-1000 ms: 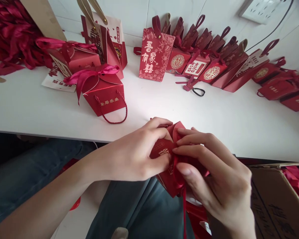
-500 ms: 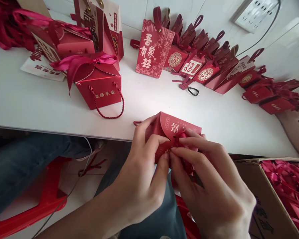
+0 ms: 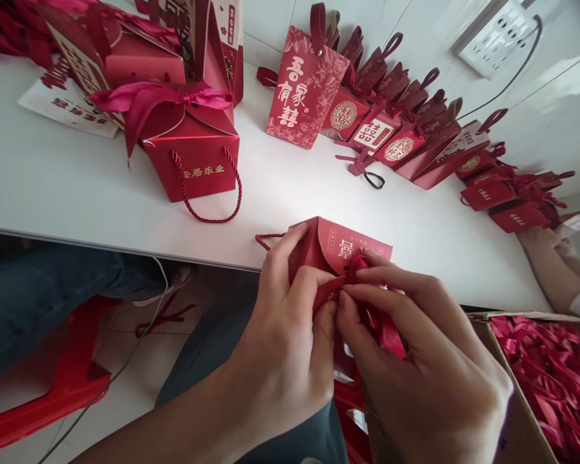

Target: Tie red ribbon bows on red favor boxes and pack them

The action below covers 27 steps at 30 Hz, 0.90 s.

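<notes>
A red gift box (image 3: 305, 248) with a printed, curved flap lies tipped at the table's front edge, its cord handle (image 3: 267, 238) sticking out at the left. My left hand (image 3: 283, 335) is closed round the box's near side, thumb and index finger pinching a red flap. Against that flap, my right hand (image 3: 415, 348) pinches at a red ribbon (image 3: 356, 263), its fingertips meeting the left thumb. Part of the ribbon hangs below the right fingers. The fingers hide where ribbon and flap meet.
A red box with a bow (image 3: 198, 151) stands at left. Several red boxes (image 3: 399, 147) line the wall, with a black loop (image 3: 374, 180) before them. At right, a carton (image 3: 517, 386) holds red ribbons (image 3: 546, 374); beyond it are another person's hands (image 3: 544, 241).
The view has shifted slightly. My hands keep their pinch on the box and ribbon, and more ribbon shows below my right fingers. The other person's hands at right now show with a pale item.
</notes>
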Available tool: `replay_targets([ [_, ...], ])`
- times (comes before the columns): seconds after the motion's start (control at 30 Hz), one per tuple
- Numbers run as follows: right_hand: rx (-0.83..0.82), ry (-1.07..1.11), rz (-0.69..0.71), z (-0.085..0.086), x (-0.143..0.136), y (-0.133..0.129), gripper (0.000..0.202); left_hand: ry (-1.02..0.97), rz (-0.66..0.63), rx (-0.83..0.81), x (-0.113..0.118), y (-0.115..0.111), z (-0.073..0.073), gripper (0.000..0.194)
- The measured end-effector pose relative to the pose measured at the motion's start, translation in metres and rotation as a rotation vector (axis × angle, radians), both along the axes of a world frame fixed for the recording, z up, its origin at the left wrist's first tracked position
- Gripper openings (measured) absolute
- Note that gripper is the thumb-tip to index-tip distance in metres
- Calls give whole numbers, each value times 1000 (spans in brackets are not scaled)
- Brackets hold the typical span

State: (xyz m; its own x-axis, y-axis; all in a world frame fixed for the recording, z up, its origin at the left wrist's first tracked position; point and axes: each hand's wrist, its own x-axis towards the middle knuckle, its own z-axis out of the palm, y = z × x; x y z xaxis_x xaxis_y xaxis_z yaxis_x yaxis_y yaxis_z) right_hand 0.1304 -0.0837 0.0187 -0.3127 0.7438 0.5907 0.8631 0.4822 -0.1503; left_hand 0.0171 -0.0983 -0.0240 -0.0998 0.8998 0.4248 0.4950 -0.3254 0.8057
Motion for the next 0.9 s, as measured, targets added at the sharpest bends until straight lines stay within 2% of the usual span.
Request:
replay_targets([
  [0.3,-109,-84,-13,9,-2,2,8,50,-8,61,-2,-1,-2,20],
  [0.9,-8,24,12,-1,1,5,13,-10,-27,48,-4,3,-1,24],
])
